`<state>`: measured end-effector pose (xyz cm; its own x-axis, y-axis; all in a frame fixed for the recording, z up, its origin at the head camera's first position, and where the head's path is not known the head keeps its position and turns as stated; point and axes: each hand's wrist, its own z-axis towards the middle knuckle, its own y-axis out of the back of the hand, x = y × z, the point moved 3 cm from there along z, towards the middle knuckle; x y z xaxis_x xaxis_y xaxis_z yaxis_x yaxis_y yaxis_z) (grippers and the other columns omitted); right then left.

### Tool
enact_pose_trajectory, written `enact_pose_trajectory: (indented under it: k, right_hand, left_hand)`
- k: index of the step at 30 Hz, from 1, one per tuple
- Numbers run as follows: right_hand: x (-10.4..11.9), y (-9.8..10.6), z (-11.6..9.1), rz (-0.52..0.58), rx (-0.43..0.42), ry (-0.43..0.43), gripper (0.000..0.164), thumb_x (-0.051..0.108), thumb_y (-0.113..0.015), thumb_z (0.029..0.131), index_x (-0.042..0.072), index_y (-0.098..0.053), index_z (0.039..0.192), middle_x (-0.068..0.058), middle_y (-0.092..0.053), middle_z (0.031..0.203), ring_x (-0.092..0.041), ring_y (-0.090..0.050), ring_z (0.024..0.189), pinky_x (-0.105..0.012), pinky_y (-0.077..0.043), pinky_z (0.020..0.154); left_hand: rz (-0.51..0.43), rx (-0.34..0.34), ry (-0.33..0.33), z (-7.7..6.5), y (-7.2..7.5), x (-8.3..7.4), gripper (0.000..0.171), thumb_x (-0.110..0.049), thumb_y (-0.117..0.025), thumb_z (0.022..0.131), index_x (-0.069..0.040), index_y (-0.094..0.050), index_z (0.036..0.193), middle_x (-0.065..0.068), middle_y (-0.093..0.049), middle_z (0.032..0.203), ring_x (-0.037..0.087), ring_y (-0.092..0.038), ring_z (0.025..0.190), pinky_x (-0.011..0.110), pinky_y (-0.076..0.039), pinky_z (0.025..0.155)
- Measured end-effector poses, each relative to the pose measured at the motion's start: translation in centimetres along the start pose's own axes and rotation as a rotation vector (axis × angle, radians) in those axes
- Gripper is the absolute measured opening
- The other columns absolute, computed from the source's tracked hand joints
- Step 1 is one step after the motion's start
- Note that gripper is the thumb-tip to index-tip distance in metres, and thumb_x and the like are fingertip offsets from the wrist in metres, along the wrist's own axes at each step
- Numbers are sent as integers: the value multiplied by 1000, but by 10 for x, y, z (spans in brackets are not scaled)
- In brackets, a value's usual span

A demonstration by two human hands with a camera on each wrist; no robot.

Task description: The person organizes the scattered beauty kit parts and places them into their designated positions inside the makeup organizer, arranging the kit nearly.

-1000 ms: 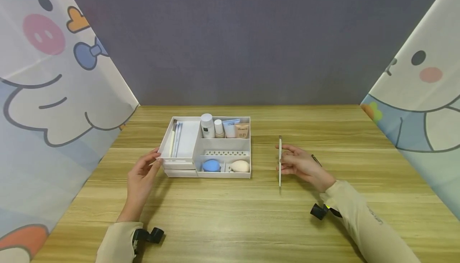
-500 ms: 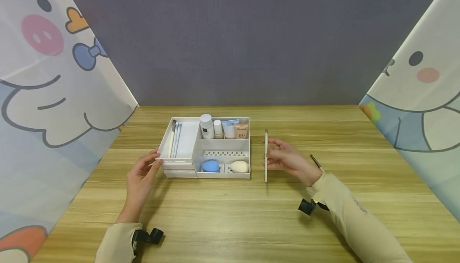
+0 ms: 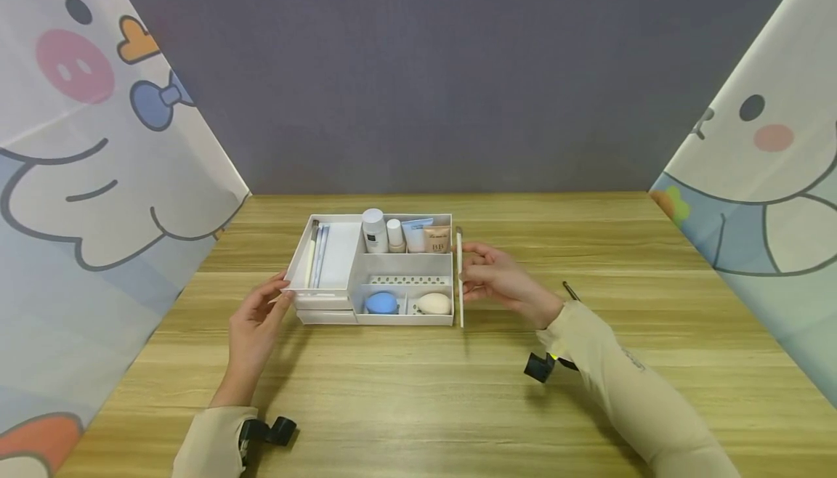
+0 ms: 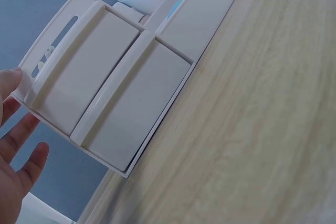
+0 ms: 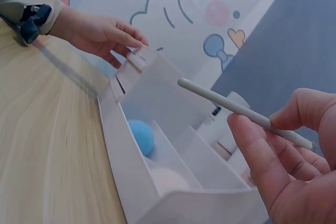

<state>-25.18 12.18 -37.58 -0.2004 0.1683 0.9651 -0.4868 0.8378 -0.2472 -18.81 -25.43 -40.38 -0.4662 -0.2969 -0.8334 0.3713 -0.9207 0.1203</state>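
Observation:
A white makeup organizer [image 3: 405, 320] stands on the wooden table. My left hand [image 3: 253, 325] holds its front left corner, thumb at the front edge and fingers along the side. Beside the organizer's right wall, my right hand [image 3: 500, 282] pinches a pale-handled makeup brush [image 3: 461, 282] between thumb and fingers, its bristles toward the back in the head view. From the right wrist view, the brush's handle end [image 5: 184, 83] overlaps the organizer. A blue makeup sponge [image 3: 382, 303] and a cream makeup sponge [image 3: 434, 304] lie in the front compartments.
Several brushes [image 3: 318, 256] lie in the organizer's left top tray. A white bottle [image 3: 375, 231], a smaller white-capped bottle [image 3: 395, 236] and two tubes [image 3: 437, 239] stand at the back. Another dark-tipped brush [image 3: 571, 290] lies by my right forearm. Two drawers [image 4: 139, 106] face the front.
My right hand has moved left with the makeup brush, from well right of the organizer to its right wall. My left hand has stayed at the corner.

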Motion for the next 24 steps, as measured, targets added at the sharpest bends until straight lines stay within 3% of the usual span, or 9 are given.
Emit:
enact_pose_trajectory:
  k: [4, 8, 24]
  right_hand:
    - [2, -9, 6, 14, 26, 10, 59, -11, -48, 92, -8, -28, 147, -4, -59, 87, -15, -67, 66, -28, -60, 63]
    - [6, -19, 10, 25, 44, 17, 61, -12, -47, 92, -9, -24, 148, -3, -56, 86, -15, -66, 65, -28, -60, 61]
    - [15, -59, 39, 1, 104, 47, 61, -14, -47, 90, -8, -30, 149, -4, -55, 80, -14, -64, 61, -28, -59, 57]
  left_hand:
    - [-2, 4, -24, 1, 0, 0, 18, 18, -63, 88, 17, -64, 106, -3, -68, 120, 0, -62, 108, 12, -51, 83]
    - [-6, 10, -41, 1, -1, -1, 18, 18, -63, 88, 18, -63, 106, 3, -68, 122, 1, -62, 108, 12, -51, 83]
    - [8, -8, 11, 0, 1, 1, 19, 16, -65, 87, 15, -65, 107, -9, -67, 118, -1, -63, 103, 13, -51, 82]
